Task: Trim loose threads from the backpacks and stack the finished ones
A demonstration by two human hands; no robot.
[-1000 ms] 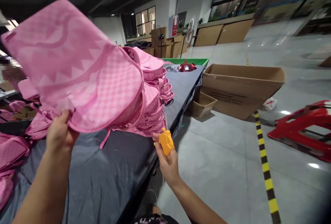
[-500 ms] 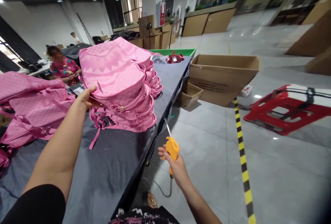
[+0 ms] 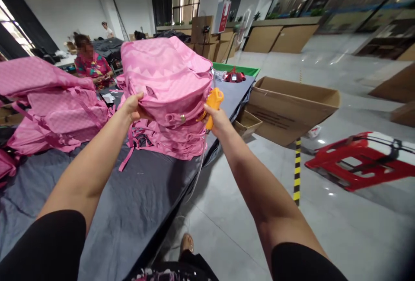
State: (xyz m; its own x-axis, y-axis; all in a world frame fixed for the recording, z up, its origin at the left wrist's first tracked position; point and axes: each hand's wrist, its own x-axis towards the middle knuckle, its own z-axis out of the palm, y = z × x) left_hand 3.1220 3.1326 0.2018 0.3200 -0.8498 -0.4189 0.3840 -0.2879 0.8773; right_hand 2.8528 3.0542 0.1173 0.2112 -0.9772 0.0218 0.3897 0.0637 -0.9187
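Observation:
A stack of pink backpacks (image 3: pixel 168 73) rises from the grey cloth-covered table (image 3: pixel 129 203). My left hand (image 3: pixel 133 107) is closed on the near left edge of the top backpack, thumb on its upper side and the fingers hidden under it. In my right hand (image 3: pixel 215 119), at the stack's right side, is an orange air blow gun (image 3: pixel 214 98) with a thin hose hanging down from its grip. The fingers of that hand are partly hidden against the backpack, so whether they also grip it is unclear. The nozzle is hard to make out.
More pink backpacks (image 3: pixel 61 108) lie at the left of the table. A seated person (image 3: pixel 94 65) works beyond them. Right of the table stand a large cardboard box (image 3: pixel 292 112) and a smaller box (image 3: pixel 248 123). Farther right is a red frame (image 3: pixel 359 160) on the floor.
My right hand has risen with the air blow gun from beside the table to the stack's right side. My left hand keeps its hold; the top backpack looks slightly lifted.

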